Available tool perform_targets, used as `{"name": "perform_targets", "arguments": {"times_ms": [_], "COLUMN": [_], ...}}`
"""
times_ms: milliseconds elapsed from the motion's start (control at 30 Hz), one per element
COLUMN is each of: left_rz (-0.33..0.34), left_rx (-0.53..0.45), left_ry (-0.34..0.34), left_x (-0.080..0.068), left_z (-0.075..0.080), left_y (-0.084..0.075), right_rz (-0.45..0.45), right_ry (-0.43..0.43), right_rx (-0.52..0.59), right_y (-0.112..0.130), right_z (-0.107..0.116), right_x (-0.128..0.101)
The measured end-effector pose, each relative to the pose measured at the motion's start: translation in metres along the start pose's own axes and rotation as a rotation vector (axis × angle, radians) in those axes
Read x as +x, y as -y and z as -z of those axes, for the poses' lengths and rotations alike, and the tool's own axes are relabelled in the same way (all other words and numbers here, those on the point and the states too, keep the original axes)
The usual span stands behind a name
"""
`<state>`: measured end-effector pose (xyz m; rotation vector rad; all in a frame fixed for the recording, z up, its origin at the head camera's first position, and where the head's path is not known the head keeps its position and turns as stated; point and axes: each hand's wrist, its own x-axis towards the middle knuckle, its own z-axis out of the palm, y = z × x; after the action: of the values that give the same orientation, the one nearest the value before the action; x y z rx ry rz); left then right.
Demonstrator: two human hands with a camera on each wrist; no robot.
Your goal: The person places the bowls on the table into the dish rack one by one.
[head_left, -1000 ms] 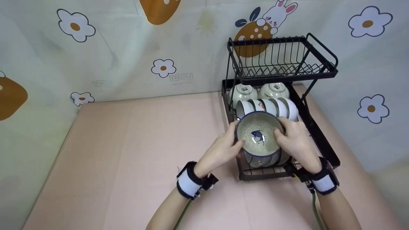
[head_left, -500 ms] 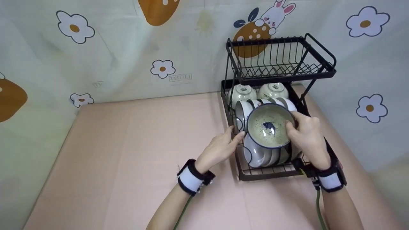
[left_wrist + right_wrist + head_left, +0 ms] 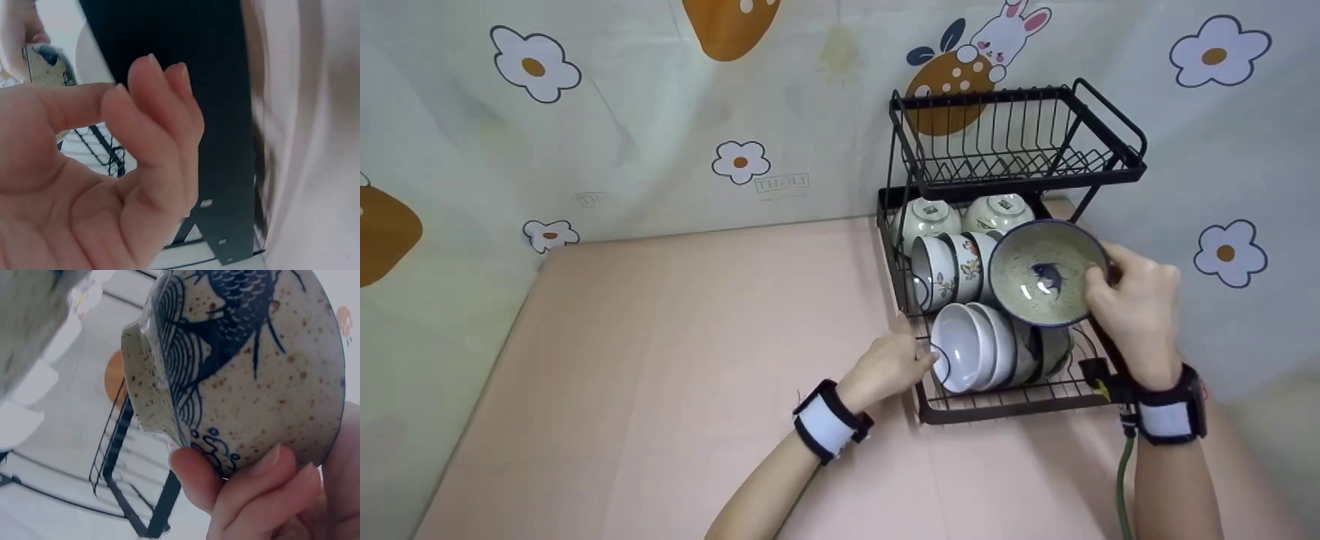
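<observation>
A speckled bowl (image 3: 1035, 289) with a blue rim and a blue fish inside is tilted toward me above the right part of the black dish rack (image 3: 997, 412). My right hand (image 3: 1136, 307) grips its right side, thumb over the rim and fingers behind. In the right wrist view the fingers press the bowl's outer wall (image 3: 270, 382), which has a blue fish-scale and wave pattern. My left hand (image 3: 889, 365) is beside the rack's left edge, holding nothing; in the left wrist view its fingers (image 3: 163, 129) are loosely curled in front of a black rack side.
The lower tier holds a front row of white bowls (image 3: 958, 349) and darker bowls (image 3: 1054, 352), floral bowls (image 3: 941, 274) behind, and two upturned bowls (image 3: 928, 219) at the back. An upper wire basket (image 3: 1020, 161) overhangs them. Pink table surface (image 3: 682, 360) lies left.
My left hand has let go of the speckled bowl and dropped back toward the rack's front left. My right hand has carried the bowl right and upward, uncovering the bowls beneath.
</observation>
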<state>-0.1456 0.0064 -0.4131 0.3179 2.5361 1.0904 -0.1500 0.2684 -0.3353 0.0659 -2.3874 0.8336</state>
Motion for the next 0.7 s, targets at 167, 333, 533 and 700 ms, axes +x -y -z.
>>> {"name": "perform_targets", "arguments": {"times_ms": [167, 333, 533, 700], "left_rz": [-0.067, -0.083, -0.106, -0.126], "left_rx": [0.079, 0.092, 0.115, 0.139], "left_ry": [-0.03, -0.052, -0.077, -0.094], "left_x": [0.003, 0.005, 0.005, 0.005], "left_z": [-0.008, -0.012, -0.014, -0.015], "left_y": [0.003, 0.004, 0.004, 0.004], "right_rz": [-0.055, -0.108, -0.131, -0.145], "right_ry": [-0.04, -0.056, -0.125, -0.167], "right_rx": [-0.053, -0.11, -0.196, -0.265], "right_y": [-0.005, -0.012, -0.019, -0.019], "right_z": [0.009, 0.013, 0.016, 0.017], "right_x": [0.003, 0.003, 0.005, 0.007]}}
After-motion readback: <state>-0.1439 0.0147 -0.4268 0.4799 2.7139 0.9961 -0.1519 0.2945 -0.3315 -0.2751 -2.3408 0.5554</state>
